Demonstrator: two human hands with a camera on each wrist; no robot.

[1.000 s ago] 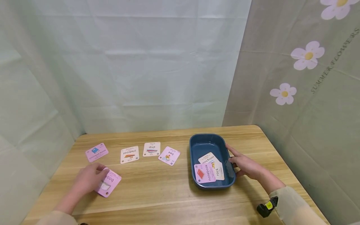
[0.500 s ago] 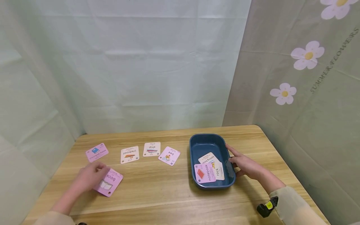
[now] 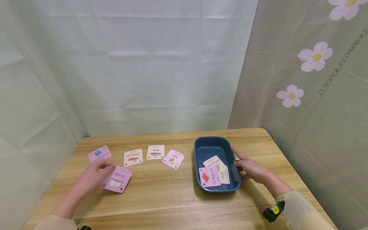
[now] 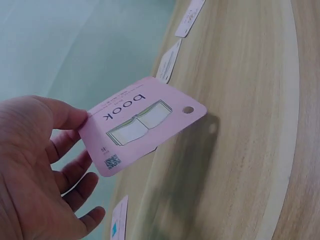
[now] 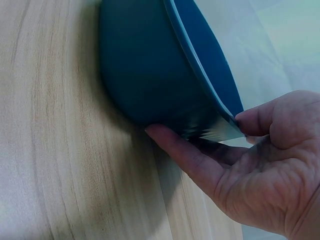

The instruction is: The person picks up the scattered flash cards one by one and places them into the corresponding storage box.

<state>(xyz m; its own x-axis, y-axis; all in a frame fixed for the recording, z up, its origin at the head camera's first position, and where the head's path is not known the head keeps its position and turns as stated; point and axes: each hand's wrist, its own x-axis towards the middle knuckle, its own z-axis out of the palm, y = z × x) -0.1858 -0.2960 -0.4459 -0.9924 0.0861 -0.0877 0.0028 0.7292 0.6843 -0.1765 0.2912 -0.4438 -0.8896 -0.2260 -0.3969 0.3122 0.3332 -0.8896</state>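
My left hand [image 3: 93, 177] pinches a pink card printed "book" [image 4: 137, 122] by its edge, thumb and fingers at the side. The card is tilted above the table in the left wrist view, casting a shadow. My right hand [image 3: 253, 167] rests against the outer right wall of a dark blue tray [image 5: 150, 65], its fingers fairly straight and spread along the side, one at the rim. Inside the tray lie a pink "notebook" card [image 3: 210, 177], a "rock" card [image 3: 224, 175] and a "sailing boat" card [image 3: 211, 160], overlapping.
Along the back of the wooden table [image 3: 161, 204] lie a "Chinese book" card [image 3: 99, 153], a "lifeboat" card [image 3: 133, 158], a "ship" card [image 3: 155, 152] and a "bee" card [image 3: 173, 159]. Cloth curtains [image 3: 161, 73] hang behind the table and at both sides.
The left hand has raised the "book" card and moved it slightly right and away, and more of the card shows. The right hand and tray have stayed in place.
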